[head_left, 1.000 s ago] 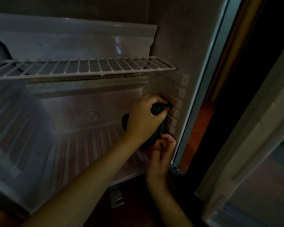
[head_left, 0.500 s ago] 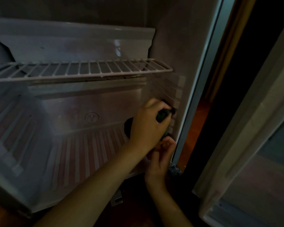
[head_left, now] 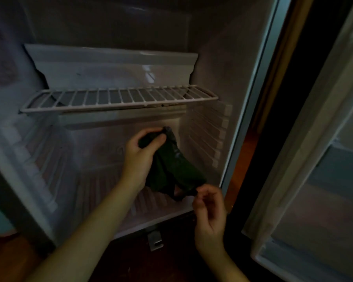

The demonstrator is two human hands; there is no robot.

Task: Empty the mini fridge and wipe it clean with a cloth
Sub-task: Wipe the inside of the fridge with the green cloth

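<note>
Gripping dark cloth [head_left: 171, 169] low in mini fridge [head_left: 212, 58], near floor's right front corner, with left hand [head_left: 140, 153] curled round bunched top, right hand [head_left: 210, 208] pinching bottom hem; judging it light, limp, non-fragile, best wadding mid-fabric for wiping.
</note>
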